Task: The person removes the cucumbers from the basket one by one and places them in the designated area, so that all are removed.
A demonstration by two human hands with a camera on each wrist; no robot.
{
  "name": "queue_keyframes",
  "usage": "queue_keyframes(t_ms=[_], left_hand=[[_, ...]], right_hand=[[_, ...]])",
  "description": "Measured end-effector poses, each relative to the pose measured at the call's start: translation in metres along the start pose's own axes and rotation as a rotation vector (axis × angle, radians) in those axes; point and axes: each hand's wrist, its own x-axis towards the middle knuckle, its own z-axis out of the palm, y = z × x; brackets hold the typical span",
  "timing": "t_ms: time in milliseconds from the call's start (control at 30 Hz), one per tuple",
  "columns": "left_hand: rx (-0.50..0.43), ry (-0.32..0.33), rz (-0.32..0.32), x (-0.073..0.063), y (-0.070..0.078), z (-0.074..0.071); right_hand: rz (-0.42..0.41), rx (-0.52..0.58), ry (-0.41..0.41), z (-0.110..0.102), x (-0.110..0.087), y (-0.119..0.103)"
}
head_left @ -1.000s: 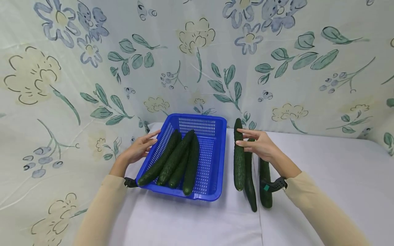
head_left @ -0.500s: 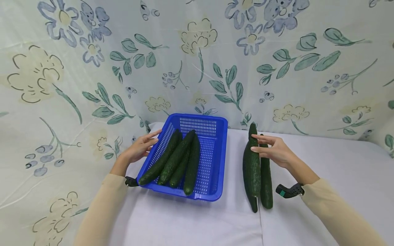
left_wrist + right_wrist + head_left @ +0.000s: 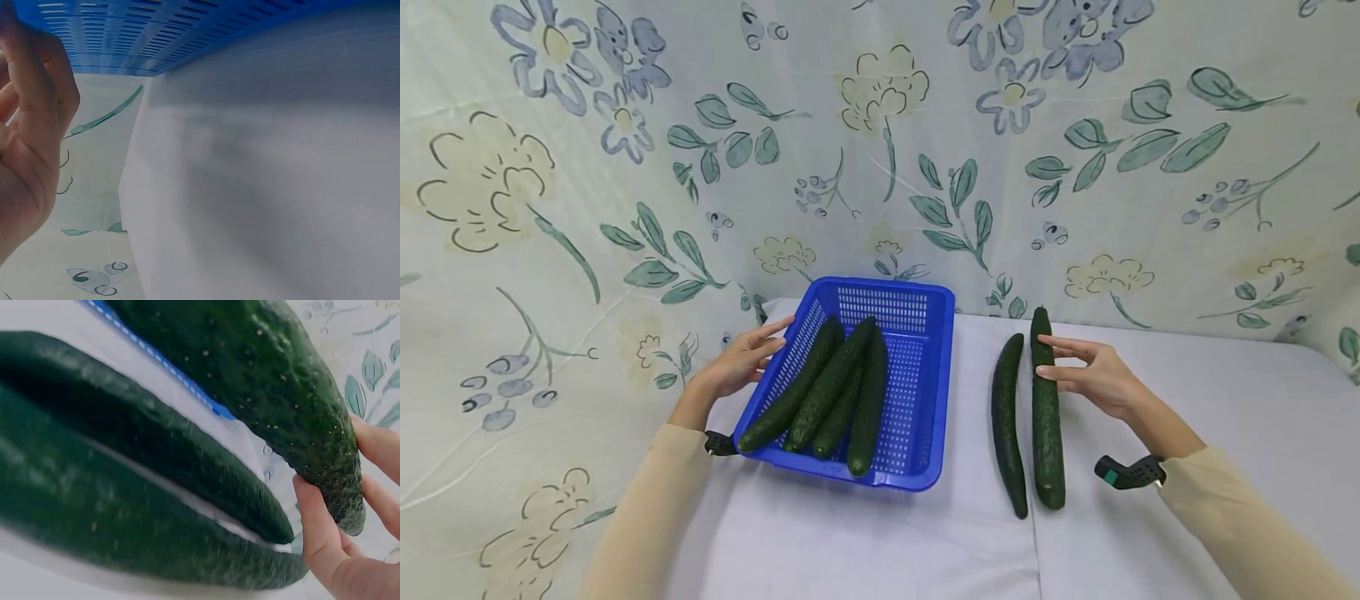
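My right hand (image 3: 1088,373) pinches a dark green cucumber (image 3: 1048,433) near its far end, between thumb and fingers. In the right wrist view this held cucumber (image 3: 269,394) is raised above two others, one straight cucumber (image 3: 94,506) and one slimmer cucumber (image 3: 144,425). From the head, the slim curved cucumber (image 3: 1006,425) shows on the white cloth, while the held one covers the other. My left hand (image 3: 737,360) touches the left side of a blue plastic basket (image 3: 942,392), its fingers near the rim. Several cucumbers (image 3: 831,387) lie in the basket's left part.
A white cloth (image 3: 1187,400) covers the table, with a fold line running toward the front. Behind and to the left hangs a floral curtain (image 3: 880,167). The basket's right part shows its bare slotted floor.
The right hand has carried its cucumber rightward, from beside the basket, across the slim curved cucumber, to over the rightmost one. The left hand and basket have stayed nearly in place.
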Motion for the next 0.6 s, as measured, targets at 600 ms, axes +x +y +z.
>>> queue_keyframes(t_ms=[600], left_hand=[[0.003,-0.001,0.005,0.001,-0.004,-0.001]], right_hand=[[0.009,-0.067,0.024,-0.031,-0.013,0.027]])
